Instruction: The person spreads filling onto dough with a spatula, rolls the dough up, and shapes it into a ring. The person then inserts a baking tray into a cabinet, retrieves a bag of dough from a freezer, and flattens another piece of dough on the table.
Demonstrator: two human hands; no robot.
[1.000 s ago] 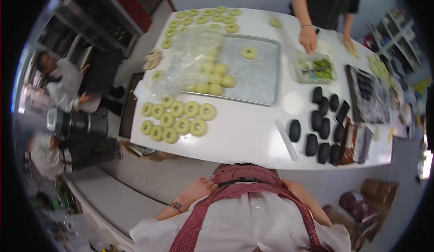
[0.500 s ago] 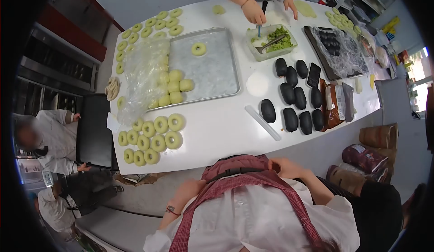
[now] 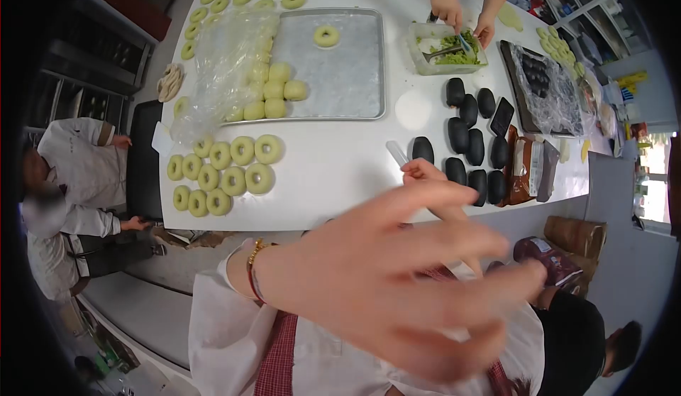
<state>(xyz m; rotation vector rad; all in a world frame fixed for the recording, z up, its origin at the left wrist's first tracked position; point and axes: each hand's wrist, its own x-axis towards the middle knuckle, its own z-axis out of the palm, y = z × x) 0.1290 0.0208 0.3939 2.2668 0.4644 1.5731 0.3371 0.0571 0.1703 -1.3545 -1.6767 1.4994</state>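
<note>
My left hand (image 3: 397, 275) is large and close to the camera, its fingers spread and slightly blurred, holding nothing. Beyond it, my right hand (image 3: 428, 176) closes over a translucent rod (image 3: 396, 152) on the white table; part of that hand and the rod's lower end are hidden. Black oval dough pieces (image 3: 422, 149) lie beside it. Green dough rings (image 3: 233, 181) sit at the table's front left. A metal tray (image 3: 347, 105) bears one ring and several green dough balls (image 3: 274, 89), partly under plastic film (image 3: 223, 77).
Across the table (image 3: 319, 197), another person's hands (image 3: 464, 27) work at a container of green filling (image 3: 433, 64). A phone (image 3: 501, 118), brown packages (image 3: 521, 169) and a film-covered dark tray (image 3: 528, 116) stand at the right. Two people are at the left.
Both my hands have left the apron: the left has risen toward the camera, the right has reached the rod. The view has shifted, and the other person's second hand has moved to the container.
</note>
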